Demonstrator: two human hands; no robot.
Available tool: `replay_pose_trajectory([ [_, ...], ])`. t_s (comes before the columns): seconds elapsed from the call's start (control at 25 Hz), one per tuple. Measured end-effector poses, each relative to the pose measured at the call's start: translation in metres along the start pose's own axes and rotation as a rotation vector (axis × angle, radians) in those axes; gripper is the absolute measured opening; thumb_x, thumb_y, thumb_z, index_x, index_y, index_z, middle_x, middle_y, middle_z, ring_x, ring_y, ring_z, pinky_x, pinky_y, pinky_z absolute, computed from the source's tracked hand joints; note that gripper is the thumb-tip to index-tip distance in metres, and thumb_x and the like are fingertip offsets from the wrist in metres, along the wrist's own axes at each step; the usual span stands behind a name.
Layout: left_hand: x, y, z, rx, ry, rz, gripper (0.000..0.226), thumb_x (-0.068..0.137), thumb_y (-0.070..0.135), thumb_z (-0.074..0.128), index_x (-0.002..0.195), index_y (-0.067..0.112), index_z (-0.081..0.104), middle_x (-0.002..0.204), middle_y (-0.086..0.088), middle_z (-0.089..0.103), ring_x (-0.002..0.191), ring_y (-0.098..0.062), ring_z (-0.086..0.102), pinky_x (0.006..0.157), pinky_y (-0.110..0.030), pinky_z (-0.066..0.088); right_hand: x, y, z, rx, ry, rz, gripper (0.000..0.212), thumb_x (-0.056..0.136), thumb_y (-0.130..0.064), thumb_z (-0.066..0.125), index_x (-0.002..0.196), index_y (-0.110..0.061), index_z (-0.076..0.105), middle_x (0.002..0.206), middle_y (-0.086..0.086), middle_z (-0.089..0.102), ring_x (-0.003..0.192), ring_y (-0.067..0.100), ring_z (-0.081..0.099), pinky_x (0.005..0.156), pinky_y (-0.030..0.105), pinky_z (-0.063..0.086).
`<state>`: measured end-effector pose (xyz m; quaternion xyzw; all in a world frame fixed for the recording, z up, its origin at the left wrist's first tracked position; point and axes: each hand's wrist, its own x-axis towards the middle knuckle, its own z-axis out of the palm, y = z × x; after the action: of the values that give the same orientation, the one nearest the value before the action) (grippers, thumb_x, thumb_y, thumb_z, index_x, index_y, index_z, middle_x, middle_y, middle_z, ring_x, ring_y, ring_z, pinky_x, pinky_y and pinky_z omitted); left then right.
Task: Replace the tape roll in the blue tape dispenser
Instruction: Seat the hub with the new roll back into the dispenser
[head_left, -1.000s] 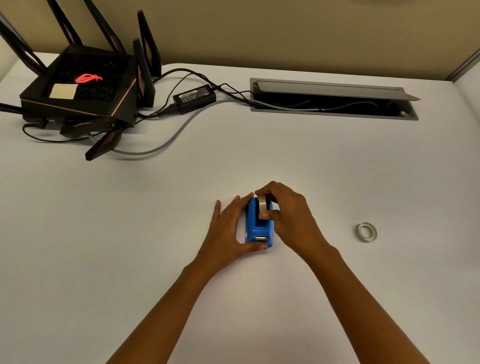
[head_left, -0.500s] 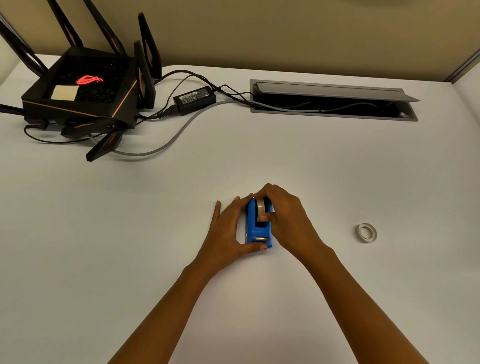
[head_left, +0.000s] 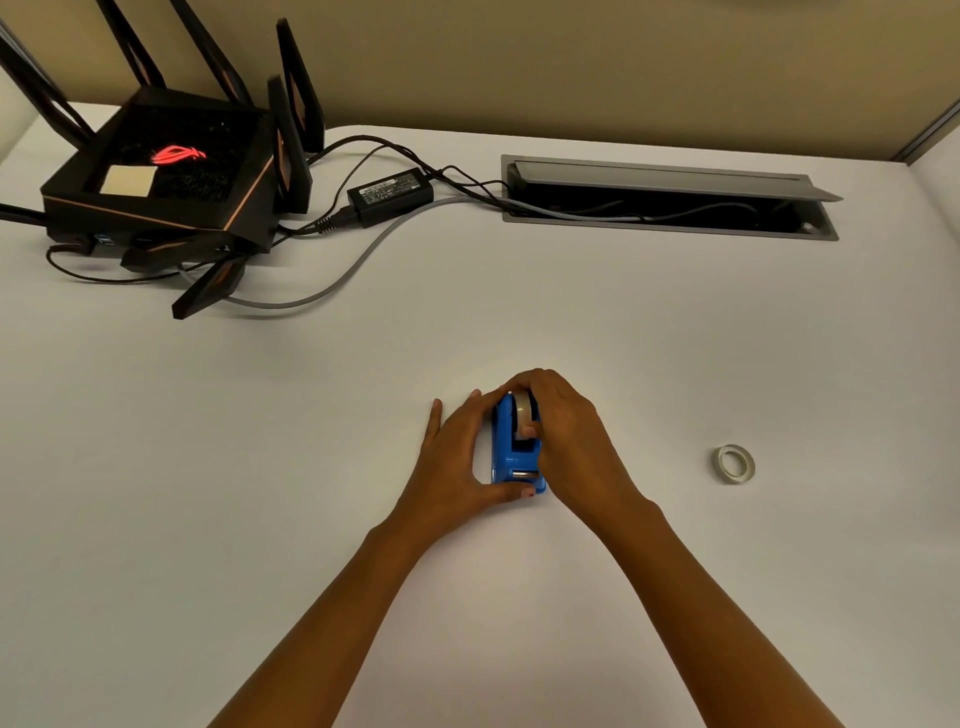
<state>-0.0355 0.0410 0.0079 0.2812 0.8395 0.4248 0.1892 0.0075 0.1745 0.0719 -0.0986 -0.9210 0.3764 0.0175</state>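
Note:
The blue tape dispenser (head_left: 511, 457) stands on the white table in the middle of the head view. My left hand (head_left: 454, 457) clasps its left side, thumb across the near end. A pale tape roll (head_left: 521, 410) sits upright in the dispenser's far part, and my right hand (head_left: 563, 431) pinches it between thumb and fingers from the right. A second, thin white tape roll (head_left: 734, 463) lies flat on the table to the right, apart from both hands.
A black router (head_left: 161, 176) with tall antennas stands at the back left, with a black power brick (head_left: 389, 196) and cables running to an open grey cable hatch (head_left: 670, 200) at the back. A beige wall closes the far side.
My right hand has pushed the pale roll lower into the dispenser and closed in over it. The left hand and the dispenser have stayed in place.

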Motion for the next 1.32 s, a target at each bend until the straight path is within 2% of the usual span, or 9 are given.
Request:
replay_pose_trajectory([
  [0.08, 0.0, 0.0, 0.0, -0.005, -0.003, -0.004, 0.092, 0.048, 0.092, 0.037, 0.123, 0.046, 0.014, 0.137, 0.018, 0.025, 0.133, 0.002, 0.013, 0.116, -0.034, -0.009, 0.0, -0.001, 0.0, -0.058, 0.004, -0.025, 0.035, 0.079, 0.001, 0.048, 0.113, -0.006, 0.05, 0.111, 0.015, 0.054, 0.096, 0.028, 0.055, 0.081, 0.039, 0.05],
  [0.2, 0.001, -0.001, 0.001, -0.005, -0.002, -0.003, 0.088, 0.056, 0.077, 0.057, 0.125, 0.044, 0.015, 0.145, 0.01, 0.032, 0.139, -0.005, 0.018, 0.116, -0.034, -0.009, 0.001, 0.002, -0.001, -0.09, 0.008, -0.048, 0.046, 0.075, 0.017, 0.049, 0.116, -0.004, 0.049, 0.115, 0.016, 0.051, 0.102, 0.03, 0.051, 0.084, 0.039, 0.047],
  [0.32, 0.002, -0.003, 0.003, 0.024, 0.014, -0.003, 0.092, 0.06, 0.065, 0.065, 0.132, 0.036, 0.017, 0.147, 0.001, 0.036, 0.14, -0.013, 0.025, 0.117, -0.035, -0.008, -0.001, 0.008, 0.002, -0.085, -0.021, -0.066, 0.042, 0.08, 0.014, 0.049, 0.115, -0.01, 0.051, 0.116, 0.013, 0.051, 0.1, 0.023, 0.053, 0.084, 0.028, 0.047],
  [0.48, 0.001, -0.002, 0.003, 0.03, 0.015, 0.011, 0.105, 0.053, 0.088, 0.043, 0.137, 0.029, 0.02, 0.146, 0.0, 0.038, 0.138, -0.012, 0.028, 0.117, -0.035, -0.007, -0.004, 0.014, 0.006, 0.023, -0.057, 0.152, 0.025, 0.093, -0.005, 0.048, 0.091, -0.03, 0.051, 0.091, -0.005, 0.055, 0.071, 0.003, 0.058, 0.053, 0.0, 0.046],
  [0.64, 0.001, -0.003, 0.004, 0.017, 0.025, 0.028, 0.095, 0.051, 0.092, 0.033, 0.128, 0.039, 0.016, 0.147, 0.0, 0.037, 0.136, -0.008, 0.026, 0.117, -0.034, -0.008, -0.004, 0.017, 0.005, 0.22, -0.135, 0.282, 0.054, 0.083, -0.004, 0.064, 0.131, -0.012, 0.041, 0.116, 0.003, 0.048, 0.088, 0.005, 0.054, 0.062, -0.003, 0.043],
  [0.76, 0.001, -0.002, 0.004, 0.02, 0.027, 0.036, 0.097, 0.051, 0.092, 0.033, 0.129, 0.037, 0.017, 0.147, 0.0, 0.037, 0.134, -0.003, 0.024, 0.116, -0.032, -0.008, -0.003, 0.019, 0.006, 0.125, -0.107, 0.166, 0.057, 0.083, -0.007, 0.065, 0.132, -0.022, 0.039, 0.125, -0.001, 0.049, 0.109, 0.014, 0.047, 0.088, 0.008, 0.035],
  [0.92, 0.0, 0.002, 0.001, 0.025, 0.025, 0.037, 0.099, 0.057, 0.083, 0.049, 0.136, 0.03, 0.019, 0.146, 0.001, 0.038, 0.138, -0.011, 0.029, 0.118, -0.037, -0.007, -0.001, 0.018, 0.002, 0.178, -0.04, 0.115, 0.051, 0.083, -0.009, 0.065, 0.121, -0.034, 0.043, 0.107, -0.01, 0.048, 0.088, 0.005, 0.051, 0.07, -0.004, 0.04],
  [1.2, -0.001, 0.004, -0.001, 0.021, 0.021, 0.045, 0.103, 0.053, 0.09, 0.036, 0.136, 0.031, 0.019, 0.146, 0.002, 0.038, 0.138, -0.011, 0.029, 0.119, -0.039, -0.005, 0.0, 0.011, 0.001, 0.187, -0.061, 0.101, 0.055, 0.083, -0.004, 0.064, 0.131, -0.018, 0.04, 0.112, 0.0, 0.049, 0.098, 0.017, 0.052, 0.085, 0.027, 0.043],
  [1.32, -0.001, 0.004, -0.001, 0.02, 0.02, 0.053, 0.099, 0.054, 0.089, 0.037, 0.134, 0.033, 0.016, 0.146, 0.002, 0.038, 0.138, -0.011, 0.03, 0.118, -0.037, -0.007, 0.004, 0.011, 0.0, 0.099, -0.073, 0.082, 0.057, 0.082, -0.007, 0.066, 0.132, -0.016, 0.039, 0.121, 0.01, 0.054, 0.101, 0.023, 0.056, 0.084, 0.028, 0.044],
])
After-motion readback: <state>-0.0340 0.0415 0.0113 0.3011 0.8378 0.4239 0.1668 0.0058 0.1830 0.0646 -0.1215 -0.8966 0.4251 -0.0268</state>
